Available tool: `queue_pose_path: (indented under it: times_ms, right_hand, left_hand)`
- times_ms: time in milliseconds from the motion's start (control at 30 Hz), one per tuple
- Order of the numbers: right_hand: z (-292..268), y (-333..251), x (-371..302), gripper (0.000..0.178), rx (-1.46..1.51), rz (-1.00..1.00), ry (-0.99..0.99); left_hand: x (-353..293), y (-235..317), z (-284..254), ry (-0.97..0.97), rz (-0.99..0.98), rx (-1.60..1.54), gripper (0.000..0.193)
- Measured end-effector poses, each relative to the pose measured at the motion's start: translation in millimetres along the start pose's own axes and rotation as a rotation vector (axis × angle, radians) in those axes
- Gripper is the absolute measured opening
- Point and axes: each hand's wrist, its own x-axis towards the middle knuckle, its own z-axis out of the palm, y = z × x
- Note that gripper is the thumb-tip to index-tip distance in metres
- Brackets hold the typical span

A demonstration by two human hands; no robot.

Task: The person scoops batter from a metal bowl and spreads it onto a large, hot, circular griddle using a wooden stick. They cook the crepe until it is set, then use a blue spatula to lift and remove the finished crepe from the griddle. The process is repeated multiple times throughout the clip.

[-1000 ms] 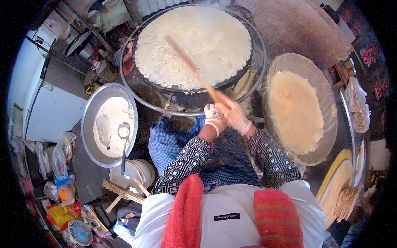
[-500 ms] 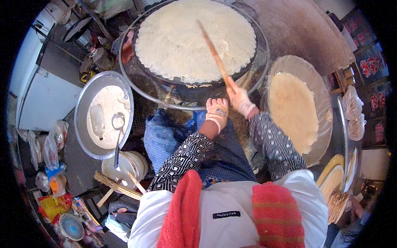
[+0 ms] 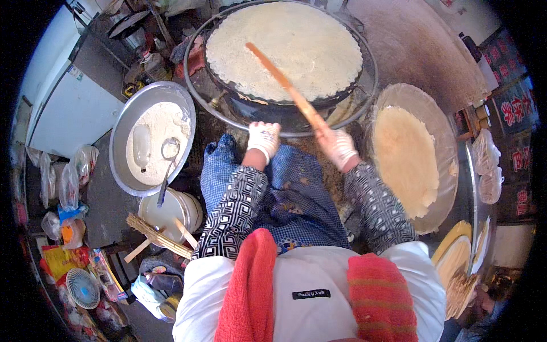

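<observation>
Grey metal ring point(image 3: 296, 135) encircles the dark griddle point(image 3: 273, 105), which carries a thin pale sheet point(image 3: 325, 51). Rightward, a plastic-lined basin point(image 3: 447, 137) holds a tan sheet point(image 3: 404, 159); leftward, a steel bowl point(image 3: 119, 145) holds pale powder point(image 3: 159, 125), both apparently kept within reach. Over the pale sheet slants a wooden stick point(image 3: 276, 71), clenched at its near end in the right hand's point(image 3: 336, 147) grip, probably for reach; contact is unclear. Right forearm angles inward. Left hand point(image 3: 264, 139), knuckles up, curls around the ring's near edge, likely steadying it.
</observation>
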Motion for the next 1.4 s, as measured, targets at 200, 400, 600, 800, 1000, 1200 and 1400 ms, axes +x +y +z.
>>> queue_pose_path:
  times_ms: [200, 400, 600, 800, 1000, 1200, 1400]
  right_hand:
    - [-20, 126, 20, 0.062, -0.260, 0.072, 0.095]
    - [-4, 235, 92, 0.056, 0.038, 0.226, 0.206]
    - [-49, 230, 159, 0.052, -0.117, 0.442, 0.189]
    - [-69, 257, 231, 0.050, -0.192, 0.510, 0.241]
    - [-49, 263, 177, 0.049, -0.064, 0.437, 0.268]
    - [8, 255, 38, 0.049, 0.293, 0.115, 0.371]
    - [-44, 64, -81, 0.052, 0.058, 0.319, -0.033]
  left_hand:
    - [6, -81, -15, -0.125, -0.075, 0.162, 0.015]
    - [19, -178, 11, -0.024, -0.042, 0.397, 0.013]
    - [37, -222, -16, -0.146, -0.017, 0.547, 0.019]
    - [59, -279, 17, 0.029, -0.048, 0.455, 0.019]
    - [65, -266, 0, -0.045, 0.013, 0.585, 0.021]
    - [54, -218, -18, -0.185, 0.019, 0.491, 0.021]
    - [-3, -81, -67, -0.286, -0.021, 0.185, 0.019]
